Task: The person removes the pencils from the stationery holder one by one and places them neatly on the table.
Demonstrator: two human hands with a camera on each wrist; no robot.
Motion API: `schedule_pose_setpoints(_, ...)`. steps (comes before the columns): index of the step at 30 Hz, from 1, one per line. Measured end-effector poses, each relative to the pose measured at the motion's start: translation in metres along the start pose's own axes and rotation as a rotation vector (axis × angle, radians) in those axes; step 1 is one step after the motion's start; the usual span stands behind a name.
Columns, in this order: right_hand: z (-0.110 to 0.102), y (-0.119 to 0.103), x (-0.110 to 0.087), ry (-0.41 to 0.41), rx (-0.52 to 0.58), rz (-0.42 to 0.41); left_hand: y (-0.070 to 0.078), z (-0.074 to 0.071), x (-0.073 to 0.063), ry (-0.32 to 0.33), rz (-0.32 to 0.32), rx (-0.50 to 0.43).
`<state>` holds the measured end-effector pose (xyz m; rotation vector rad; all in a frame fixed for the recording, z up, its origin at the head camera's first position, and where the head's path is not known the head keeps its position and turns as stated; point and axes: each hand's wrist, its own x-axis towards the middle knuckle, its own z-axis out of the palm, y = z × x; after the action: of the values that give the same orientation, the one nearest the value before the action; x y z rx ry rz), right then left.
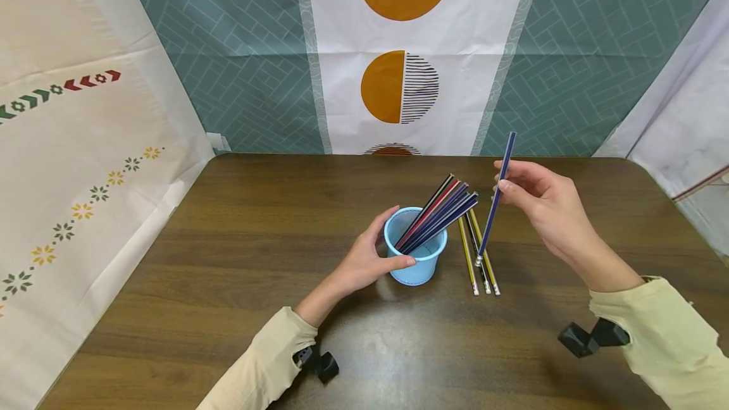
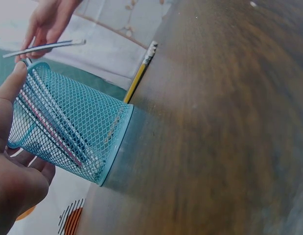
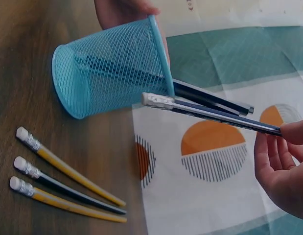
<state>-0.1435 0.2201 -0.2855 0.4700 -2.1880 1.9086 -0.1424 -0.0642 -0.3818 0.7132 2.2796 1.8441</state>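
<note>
My left hand [image 1: 361, 261] holds a light blue mesh pencil cup [image 1: 414, 274], thumb on the near side and fingers around the far side. Several pencils [image 1: 441, 207], blue, red and black, lean to the right inside it. Raised to the right of the cup, my right hand [image 1: 549, 207] pinches a blue striped pencil [image 1: 494, 211] between thumb and fingers near its upper end. Its white eraser [image 3: 150, 100] points down, over pencils lying on the table. Those are two yellow pencils [image 3: 75, 174] and a black pencil [image 3: 73, 188], side by side, erasers toward me.
The brown wooden table [image 1: 256, 226] ends at a hanging cloth [image 1: 250, 68] with a green and white pattern along its back edge. A pale embroidered cloth [image 1: 85, 163] hangs on the left. Black wrist cameras [image 1: 592, 337] sit below both sleeves.
</note>
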Motion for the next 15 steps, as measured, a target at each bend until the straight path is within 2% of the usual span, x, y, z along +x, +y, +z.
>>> schedule_pose_setpoints(4,-0.002,0.005,0.002,0.024,-0.023,0.024,0.000,0.000,0.000,-0.004,0.002,-0.010)
schedule_pose_setpoints(15,-0.002,0.021,0.005,0.022,-0.125,0.090,0.000,0.001,0.000,-0.003,-0.002,-0.007)
